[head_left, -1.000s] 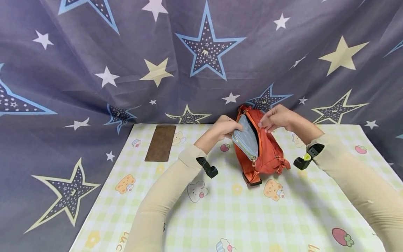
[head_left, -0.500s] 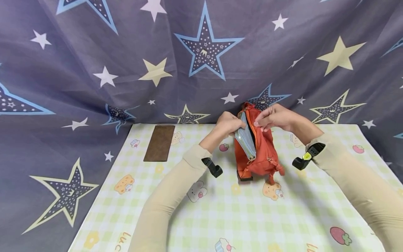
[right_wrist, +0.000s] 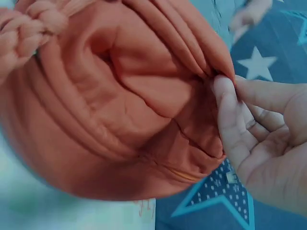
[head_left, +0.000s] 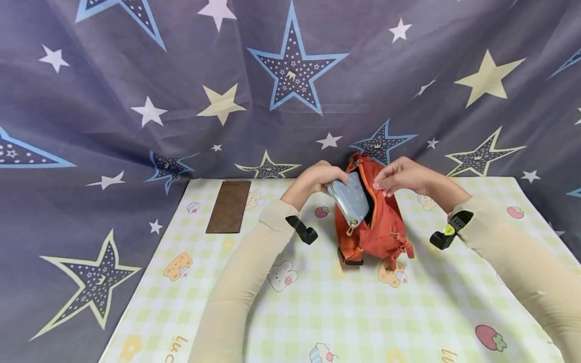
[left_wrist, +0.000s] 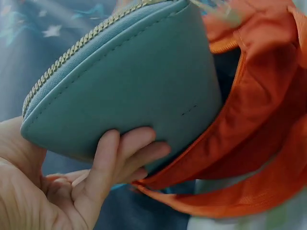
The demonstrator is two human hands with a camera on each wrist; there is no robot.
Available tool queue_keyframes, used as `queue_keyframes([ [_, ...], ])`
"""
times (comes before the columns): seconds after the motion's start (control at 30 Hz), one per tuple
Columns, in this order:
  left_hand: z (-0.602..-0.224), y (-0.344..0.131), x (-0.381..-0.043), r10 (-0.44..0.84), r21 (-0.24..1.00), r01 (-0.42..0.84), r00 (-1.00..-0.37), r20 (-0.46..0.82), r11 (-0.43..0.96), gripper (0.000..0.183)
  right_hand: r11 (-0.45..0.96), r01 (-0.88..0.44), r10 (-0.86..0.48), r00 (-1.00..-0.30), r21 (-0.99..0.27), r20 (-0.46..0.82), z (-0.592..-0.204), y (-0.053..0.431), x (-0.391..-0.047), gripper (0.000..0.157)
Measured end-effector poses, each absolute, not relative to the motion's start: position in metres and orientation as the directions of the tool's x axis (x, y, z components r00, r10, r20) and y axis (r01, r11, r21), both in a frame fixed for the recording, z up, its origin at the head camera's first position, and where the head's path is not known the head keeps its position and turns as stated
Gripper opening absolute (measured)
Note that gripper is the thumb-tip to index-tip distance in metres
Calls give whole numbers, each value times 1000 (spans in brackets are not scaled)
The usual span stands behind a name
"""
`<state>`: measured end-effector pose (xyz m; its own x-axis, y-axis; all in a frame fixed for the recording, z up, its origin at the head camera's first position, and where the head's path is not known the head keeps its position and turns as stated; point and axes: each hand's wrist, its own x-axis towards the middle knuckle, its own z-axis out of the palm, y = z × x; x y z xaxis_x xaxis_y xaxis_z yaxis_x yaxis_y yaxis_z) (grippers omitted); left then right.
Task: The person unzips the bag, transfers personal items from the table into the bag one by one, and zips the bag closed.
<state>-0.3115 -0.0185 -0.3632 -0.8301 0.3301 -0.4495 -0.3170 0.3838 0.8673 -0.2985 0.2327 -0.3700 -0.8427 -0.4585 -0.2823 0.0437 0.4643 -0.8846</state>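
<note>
A light blue zip wallet (head_left: 353, 200) sits slantwise at the mouth of an orange fabric bag (head_left: 386, 229), its far part still inside the opening. My left hand (head_left: 323, 177) grips the wallet's outer end, and in the left wrist view its fingers (left_wrist: 108, 155) lie across the flat face beneath the gold zip (left_wrist: 76, 48). On the other side, my right hand (head_left: 399, 176) pinches the edge of the bag's opening. In the right wrist view thumb and fingertips squeeze the orange cloth (right_wrist: 158, 96). The bag's inside is mostly hidden by the wallet.
A flat brown leather-like rectangle (head_left: 229, 206) lies at the table's back left. The table (head_left: 290, 322) has a green checked cover with cartoon prints. Right behind it hangs a dark star-patterned curtain (head_left: 181, 60).
The wallet first tilts deeper into the bag's mouth, then comes out to the left, with more of it showing now. My left hand moves left with it; the right keeps its pinch.
</note>
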Motion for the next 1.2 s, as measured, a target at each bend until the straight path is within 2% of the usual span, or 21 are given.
queue_keyframes([
  [0.23, -367, -12, -309, 254, 868, -326, -864, -434, 374, 30, 463, -86, -505, -843, -882, -183, -368, 217, -296, 25],
  [0.43, -369, -22, -310, 261, 850, -276, -869, -420, 448, 22, 418, -87, -468, -874, -904, -132, -364, 226, -295, 21],
  [0.67, -367, -51, -310, 229, 813, -225, -889, -397, 537, 16, 377, -109, -498, -861, -920, -102, -363, 242, -293, 14],
  [0.9, -359, -53, -306, 239, 810, -170, -904, -355, 560, 9, 481, -70, -506, -836, -874, -212, -355, 243, -288, 23],
  [1.2, -352, -47, -304, 242, 802, -172, -899, -365, 572, 5, 539, 35, -445, -836, -842, -320, -353, 239, -286, 20],
])
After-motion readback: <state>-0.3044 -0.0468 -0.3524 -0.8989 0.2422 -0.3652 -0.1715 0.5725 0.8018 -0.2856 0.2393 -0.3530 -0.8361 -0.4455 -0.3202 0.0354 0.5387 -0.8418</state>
